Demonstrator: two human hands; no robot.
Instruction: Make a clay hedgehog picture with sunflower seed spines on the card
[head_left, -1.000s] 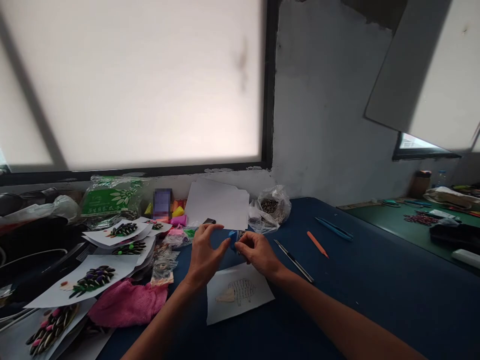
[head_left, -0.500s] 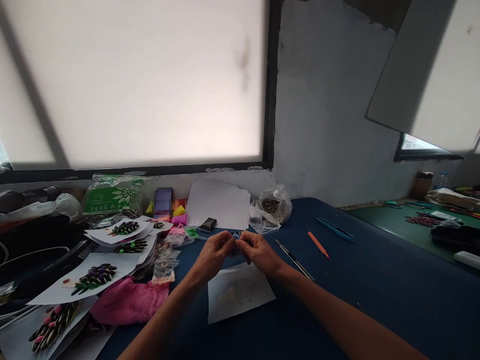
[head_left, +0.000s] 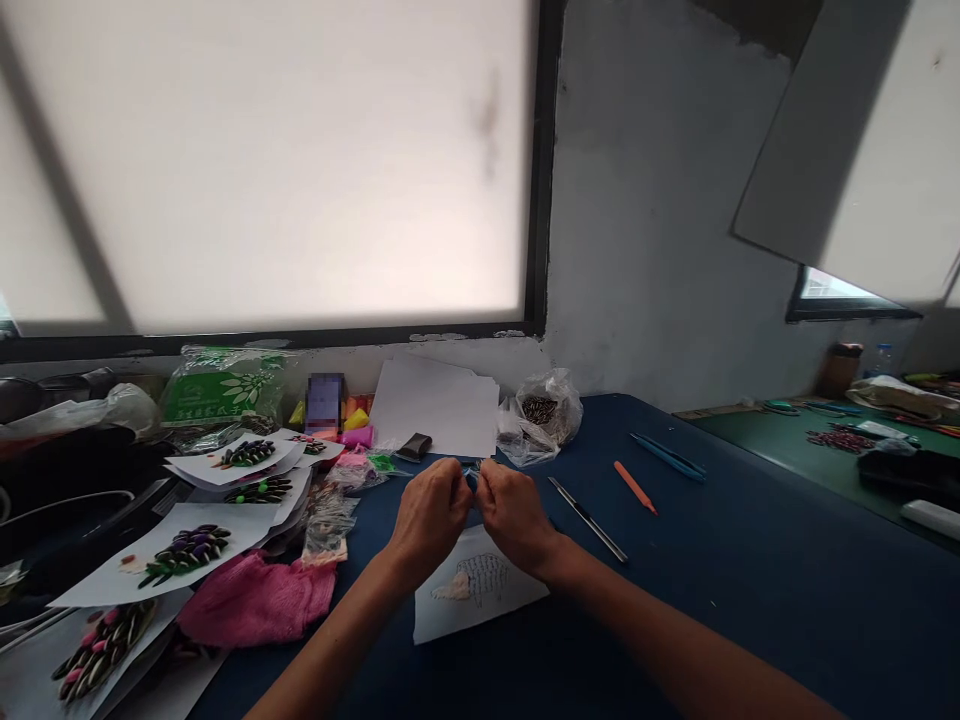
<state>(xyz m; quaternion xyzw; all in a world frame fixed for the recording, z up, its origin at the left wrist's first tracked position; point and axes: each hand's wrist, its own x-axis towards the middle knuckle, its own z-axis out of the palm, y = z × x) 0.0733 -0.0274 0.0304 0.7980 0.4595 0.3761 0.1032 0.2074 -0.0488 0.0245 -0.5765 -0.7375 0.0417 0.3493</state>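
Two bare hands, the left hand (head_left: 431, 510) and the right hand (head_left: 519, 512), meet with each grip curled into a fist around a small blue piece (head_left: 471, 480), mostly hidden, its material unclear. It sits at twelve o'clock from a white, four-sided paper sheet (head_left: 480, 618) bearing a line-drawn animal. One second ago the left grip gaped, thumb and fingers spread; now knuckles face up, and the small, dark, blocky packet (head_left: 414, 446) at eleven o'clock, then partly covered, shows whole.
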